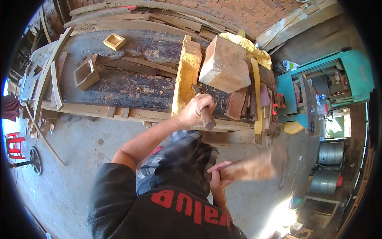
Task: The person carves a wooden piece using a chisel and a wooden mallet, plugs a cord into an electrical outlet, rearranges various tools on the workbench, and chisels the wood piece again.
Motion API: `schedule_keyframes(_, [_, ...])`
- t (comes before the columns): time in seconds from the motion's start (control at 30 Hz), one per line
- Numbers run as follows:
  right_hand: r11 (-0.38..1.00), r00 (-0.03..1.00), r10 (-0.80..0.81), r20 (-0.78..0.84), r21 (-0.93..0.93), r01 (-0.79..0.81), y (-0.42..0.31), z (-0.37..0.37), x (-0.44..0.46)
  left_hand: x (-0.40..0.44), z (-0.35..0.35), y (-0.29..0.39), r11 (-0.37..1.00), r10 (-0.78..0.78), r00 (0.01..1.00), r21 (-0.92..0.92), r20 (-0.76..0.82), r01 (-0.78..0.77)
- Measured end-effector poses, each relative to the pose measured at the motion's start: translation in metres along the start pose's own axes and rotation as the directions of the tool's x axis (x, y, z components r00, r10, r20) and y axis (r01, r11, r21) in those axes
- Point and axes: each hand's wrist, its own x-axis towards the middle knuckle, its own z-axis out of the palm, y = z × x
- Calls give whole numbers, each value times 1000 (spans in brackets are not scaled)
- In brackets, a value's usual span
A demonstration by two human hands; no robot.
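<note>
My left hand (197,109) is wrapped round the wooden handle (207,119) of a chisel. The tool's upper part leans against a yellow hollowed wooden piece (187,75) on the workbench (139,89); its tip is hard to make out. Lower right, away from the bench, my right hand (219,175) grips a wooden mallet (252,165), whose head is blurred by motion. Beside the yellow piece, to its right, stands a large wooden block (226,65).
Two small hollow wooden boxes (114,41) lie on the bench's left part. Long curved boards (135,26) are stacked behind it. Tools and a yellow strip (258,99) lie on its right end. A teal machine (354,75) stands at the right, a red stool (15,145) far left.
</note>
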Motion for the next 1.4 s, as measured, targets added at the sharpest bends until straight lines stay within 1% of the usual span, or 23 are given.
schedule_keyframes(0.07, [998, 998, 56, 24, 18, -56, 7, 10, -4, 0, 8, -3, 992, 70, 997, 100, 42, -74])
schedule_keyframes(0.1, [943, 943, 333, 22, -5, -333, 12, 23, -5, -1, 12, -7, 993, 56, 998, 104, 41, -60])
schedule_keyframes(0.13, [812, 812, 584, 14, -23, -583, 16, 29, -6, -2, 12, -11, 993, 59, 997, 100, 41, -63])
schedule_keyframes(0.2, [785, 786, 618, 27, 27, -619, 17, 25, -7, 1, 5, -20, 992, 94, 996, 86, 0, -94])
schedule_keyframes(0.27, [826, 821, 558, -120, 177, -535, 11, 18, -20, 2, 5, -22, 997, 48, 998, 63, 29, -50])
schedule_keyframes(0.3, [890, 902, 430, -17, 172, -421, 8, 7, -18, 4, 9, -25, 994, 54, 999, 97, 1, -53])
schedule_keyframes(0.33, [889, 901, 433, -20, 175, -423, 6, 8, -16, 7, 12, -27, 989, 67, 997, 131, -26, -63])
schedule_keyframes(0.4, [954, 962, 251, -107, 194, -227, 6, 13, -2, 11, 15, -25, 991, 62, 998, 122, -32, -58])
schedule_keyframes(0.43, [983, 991, -79, 104, -157, 95, 16, 7, 11, 12, 15, -22, 991, 67, 997, 121, -33, -63])
schedule_keyframes(0.47, [895, 895, 445, 35, -33, -444, 48, 22, -24, 12, 16, -20, 990, 72, 997, 120, -34, -67])
schedule_keyframes(0.53, [634, 649, 760, 27, 188, -750, 21, 31, 13, 10, 8, -30, 984, 108, 994, 146, -13, -105])
schedule_keyframes(0.63, [623, 647, 761, -53, 339, -705, 14, 24, 12, 5, 9, -32, 979, 124, 992, 157, 28, -127])
schedule_keyframes(0.7, [643, 672, 739, -48, 349, -682, 5, 13, 4, 3, 12, -26, 960, 168, 986, 230, -15, -160])
schedule_keyframes(0.83, [695, 729, 682, -53, 356, -624, -18, -4, -18, -19, 19, 3, 979, 111, 994, 173, -23, -105])
schedule_keyframes(0.9, [833, 839, 539, -75, 193, -518, -22, -13, -27, -23, 19, 10, 981, 93, 995, 174, -25, -87])
schedule_keyframes(0.93, [831, 837, 543, -74, 192, -522, -25, -16, -29, -24, 18, 14, 981, 79, 996, 179, -35, -72])
schedule_keyframes(1.0, [949, 961, 275, 3, 157, -272, -39, -25, -22, -22, 20, 19, 984, 55, 996, 175, -73, -42])
schedule_keyframes(1.07, [943, 976, 214, 35, 256, -215, -41, -27, -16, -19, 21, 19, 985, 36, 993, 172, -109, -17])
schedule_keyframes(1.13, [936, 941, 308, 139, 135, -326, -33, -20, -20, -18, 21, 13, 984, 79, 992, 166, -102, -61])
schedule_keyframes(1.17, [972, 977, 30, 213, -236, 22, -13, -9, -29, -19, 18, 10, 984, 81, 991, 167, -104, -62])
schedule_keyframes(1.2, [848, 847, 528, 62, 4, -529, 1, 12, -38, -20, 15, 5, 987, 66, 992, 150, -109, -49])
schedule_keyframes(1.27, [623, 640, 768, 15, 212, -753, -14, 22, -10, -21, 13, 3, 990, 52, 993, 133, -110, -37])
schedule_keyframes(1.4, [631, 665, 741, -97, 439, -639, -23, 13, -14, -27, 8, 0, 984, 70, 994, 171, -82, -55])
